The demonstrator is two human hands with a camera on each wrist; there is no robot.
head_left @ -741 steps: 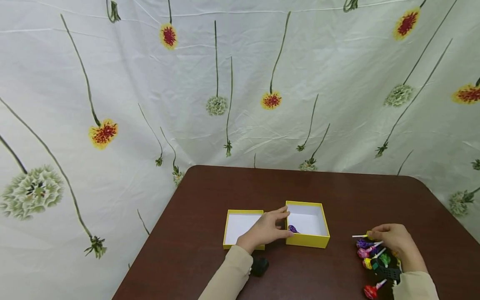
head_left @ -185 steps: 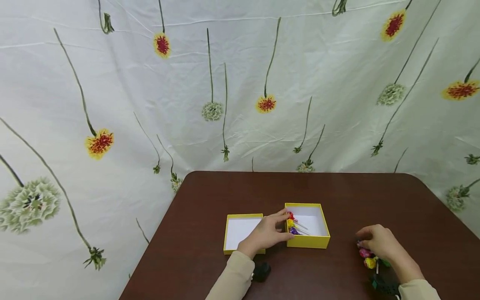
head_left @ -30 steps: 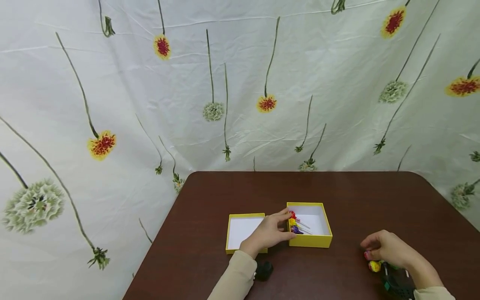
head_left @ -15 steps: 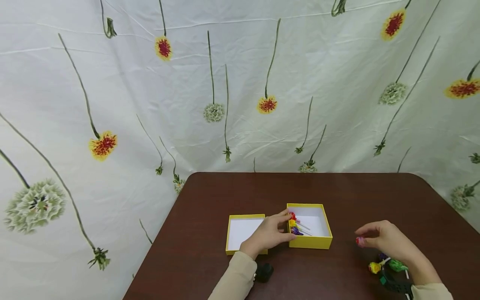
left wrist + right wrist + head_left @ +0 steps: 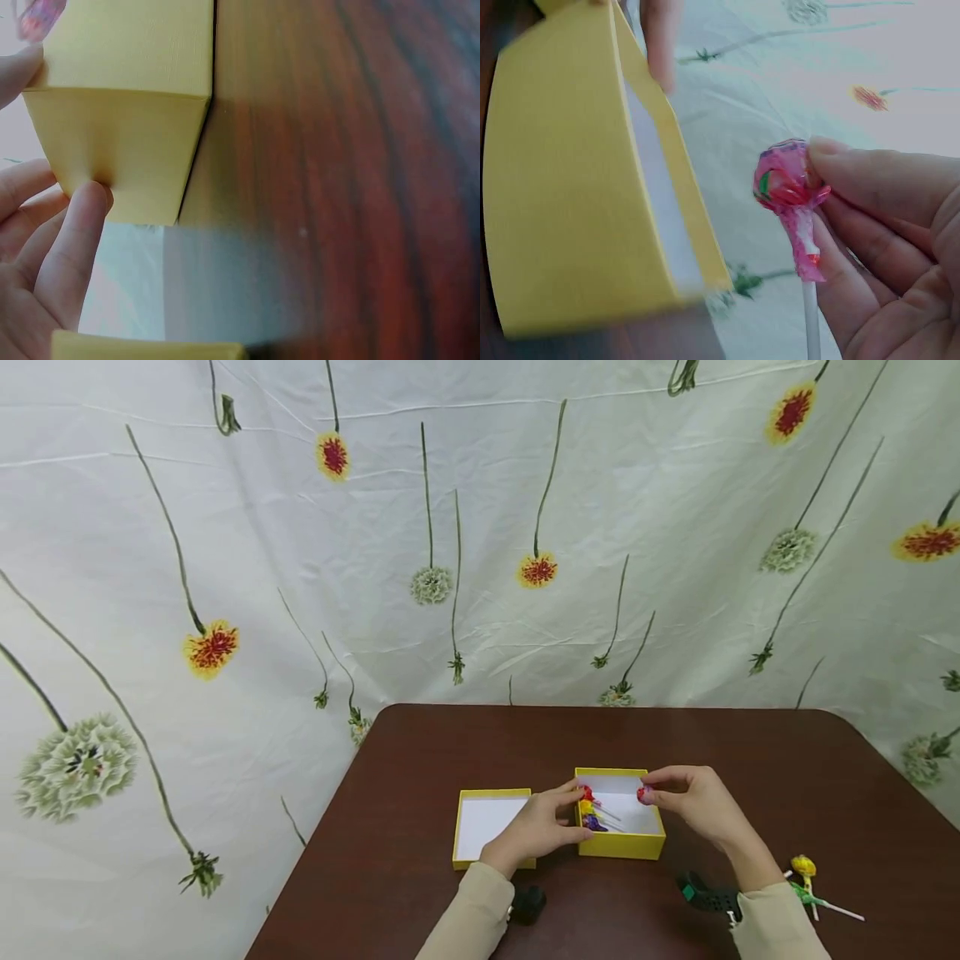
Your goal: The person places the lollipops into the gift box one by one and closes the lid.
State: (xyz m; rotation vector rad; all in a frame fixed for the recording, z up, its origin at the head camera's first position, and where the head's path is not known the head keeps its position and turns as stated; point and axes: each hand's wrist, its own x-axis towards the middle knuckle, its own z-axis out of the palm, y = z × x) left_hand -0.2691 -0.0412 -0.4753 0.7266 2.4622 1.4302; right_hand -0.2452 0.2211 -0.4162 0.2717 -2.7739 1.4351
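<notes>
My right hand pinches a pink-wrapped lollipop by its head between thumb and fingers, the white stick pointing down in the right wrist view. It is at the right rim of the open yellow box, with the lollipop's head over the white interior. My left hand holds the box's left side, with fingers pressed against the yellow wall. Along the left inside of the box lie several lollipops: red, yellow and purple, sticks pointing right.
The yellow-rimmed box lid lies left of the box, partly behind my left hand. On the dark brown table, a yellow lollipop and a green one lie right of my right forearm. A flowered cloth hangs behind.
My right hand has lifted the pink lollipop off the pile at the right and carried it left to the box. Over the longer span, lollipops have gone from table into box. My left hand stays put.
</notes>
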